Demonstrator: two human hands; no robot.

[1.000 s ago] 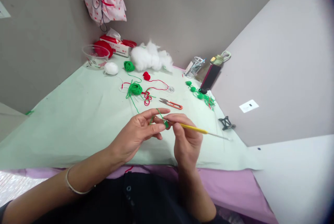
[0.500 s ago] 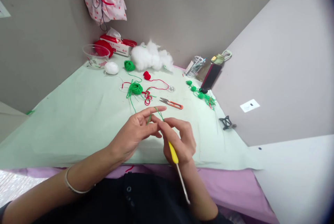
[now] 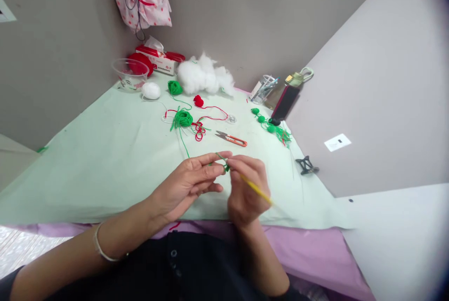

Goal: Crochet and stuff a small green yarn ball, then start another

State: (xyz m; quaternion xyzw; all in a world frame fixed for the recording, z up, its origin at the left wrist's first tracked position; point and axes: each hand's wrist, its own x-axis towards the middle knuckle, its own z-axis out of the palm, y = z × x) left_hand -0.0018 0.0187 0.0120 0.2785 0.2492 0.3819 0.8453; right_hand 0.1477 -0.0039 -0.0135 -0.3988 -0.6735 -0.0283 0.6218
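My left hand (image 3: 191,181) pinches a small piece of green yarn (image 3: 226,167) between thumb and fingers, and a strand runs over its raised index finger. My right hand (image 3: 249,188) is closed around a crochet hook (image 3: 257,191) with a yellow handle, its tip end at the green yarn. The hook's far end is blurred. From my left hand a green strand leads back to a loose green yarn bundle (image 3: 183,118). Just beyond my hands lie orange-handled thread snips (image 3: 231,139). Beside the green bundle are red yarn loops (image 3: 199,131).
White stuffing (image 3: 203,76), a white yarn ball (image 3: 151,91), a tissue box (image 3: 161,62) and a clear tub (image 3: 129,76) stand at the back. Rightward are green crocheted pieces (image 3: 261,119), a pen cup (image 3: 262,89), a bottle (image 3: 287,95) and a black stand (image 3: 307,165).
Both hands have shifted slightly right. My right hand has turned, swinging the hook's rear end up and to the right. The green piece now shows at my left fingertips.
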